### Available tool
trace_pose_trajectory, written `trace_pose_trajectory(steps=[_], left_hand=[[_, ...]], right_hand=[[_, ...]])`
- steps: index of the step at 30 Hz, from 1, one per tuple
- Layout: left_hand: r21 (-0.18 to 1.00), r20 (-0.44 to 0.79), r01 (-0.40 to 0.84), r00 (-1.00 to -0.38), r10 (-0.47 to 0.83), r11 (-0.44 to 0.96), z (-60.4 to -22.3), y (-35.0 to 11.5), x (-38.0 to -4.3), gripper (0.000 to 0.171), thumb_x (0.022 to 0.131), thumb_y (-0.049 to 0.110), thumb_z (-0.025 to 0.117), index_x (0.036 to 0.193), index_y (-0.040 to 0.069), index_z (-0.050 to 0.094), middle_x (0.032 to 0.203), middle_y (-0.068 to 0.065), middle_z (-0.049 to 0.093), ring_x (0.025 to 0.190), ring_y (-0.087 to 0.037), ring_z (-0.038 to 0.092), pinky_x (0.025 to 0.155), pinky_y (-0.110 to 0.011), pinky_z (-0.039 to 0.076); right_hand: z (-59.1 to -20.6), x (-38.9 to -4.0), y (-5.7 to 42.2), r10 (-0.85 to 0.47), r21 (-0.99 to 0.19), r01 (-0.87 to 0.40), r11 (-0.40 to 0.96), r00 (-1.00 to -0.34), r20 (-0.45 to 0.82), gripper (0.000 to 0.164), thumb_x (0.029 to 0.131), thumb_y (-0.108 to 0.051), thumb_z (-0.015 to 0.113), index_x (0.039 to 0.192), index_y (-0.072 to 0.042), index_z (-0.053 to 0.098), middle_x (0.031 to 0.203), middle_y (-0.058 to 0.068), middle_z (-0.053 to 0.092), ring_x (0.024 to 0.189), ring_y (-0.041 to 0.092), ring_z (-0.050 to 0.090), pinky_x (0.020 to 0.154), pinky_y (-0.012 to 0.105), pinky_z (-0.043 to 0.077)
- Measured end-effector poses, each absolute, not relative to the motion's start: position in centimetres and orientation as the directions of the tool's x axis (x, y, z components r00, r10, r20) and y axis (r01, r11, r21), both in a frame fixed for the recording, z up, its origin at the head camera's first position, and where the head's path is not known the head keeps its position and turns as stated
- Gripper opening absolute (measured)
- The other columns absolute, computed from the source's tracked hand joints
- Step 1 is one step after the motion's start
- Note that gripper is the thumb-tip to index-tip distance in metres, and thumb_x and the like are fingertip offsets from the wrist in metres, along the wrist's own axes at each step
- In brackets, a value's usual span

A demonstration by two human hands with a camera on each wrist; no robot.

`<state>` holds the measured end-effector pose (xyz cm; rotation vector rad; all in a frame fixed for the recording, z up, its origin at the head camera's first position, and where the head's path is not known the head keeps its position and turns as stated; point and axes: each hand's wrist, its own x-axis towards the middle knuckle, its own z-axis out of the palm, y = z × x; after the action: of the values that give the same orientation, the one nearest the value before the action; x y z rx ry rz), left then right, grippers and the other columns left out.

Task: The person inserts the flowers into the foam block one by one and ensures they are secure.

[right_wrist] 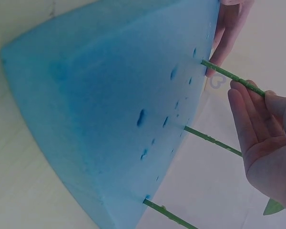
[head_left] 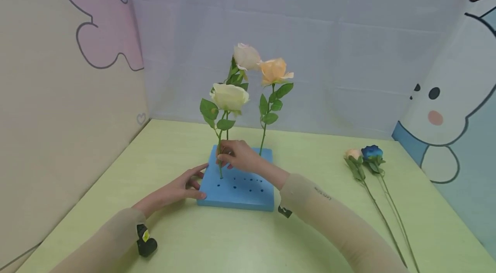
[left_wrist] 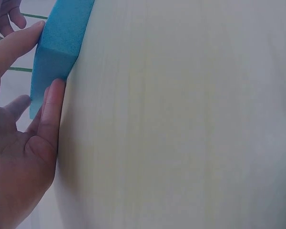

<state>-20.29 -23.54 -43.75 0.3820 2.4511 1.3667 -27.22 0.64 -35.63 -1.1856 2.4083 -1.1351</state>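
Note:
A blue foam block (head_left: 240, 197) with several small holes lies on the table. My right hand (head_left: 242, 156) pinches the green stem (right_wrist: 233, 77) of a cream-white rose (head_left: 229, 97) between thumb and fingers. That stem's lower end stands in a hole on the block's left side. My left hand (head_left: 180, 187) rests against the block's left edge, its fingers fairly straight, touching the side and top as the left wrist view shows. A pale pink rose (head_left: 246, 57) and a peach rose (head_left: 275, 71) stand upright in the block behind.
At the right of the pale yellow table (head_left: 321, 165) lie a blue rose (head_left: 372, 153) and a light peach rose (head_left: 353, 154), their long stems stretching toward the front. A white cloth (head_left: 329, 49) hangs behind, with cartoon-printed panels on both sides.

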Motion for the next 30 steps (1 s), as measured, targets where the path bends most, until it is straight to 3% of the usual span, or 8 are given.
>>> trace_pose_trajectory(steps=[23,30], left_hand=[[0.861,-0.146,0.078,-0.910,0.389,0.503,-43.8,-23.6,-20.4,0.091,0.088,0.032,0.073,0.159,0.021,0.017,0.146,-0.018,0.038,0.115,-0.026,0.050,0.092,-0.036,0.043],[0.855,-0.136,0.088,-0.913,0.385,0.512,-43.9,-23.7,-20.5,0.091,0.087,0.033,0.073,0.159,0.022,0.018,0.146,-0.018,0.038,0.115,-0.026,0.049,0.093,-0.036,0.043]], right_hand=[[-35.6,-27.5,0.7,-0.760,-0.711,-0.584,0.391,-0.641,0.109,0.010,0.101,-0.015,0.055,0.105,-0.007,0.059,0.101,0.014,0.075,0.092,0.029,0.074,0.072,0.037,0.060],[-35.5,-26.7,2.3,-0.710,-0.671,-0.606,0.426,-0.684,0.167,0.037,0.095,-0.023,0.067,0.127,-0.008,0.057,0.120,0.011,0.071,0.112,0.024,0.069,0.089,0.032,0.056]])
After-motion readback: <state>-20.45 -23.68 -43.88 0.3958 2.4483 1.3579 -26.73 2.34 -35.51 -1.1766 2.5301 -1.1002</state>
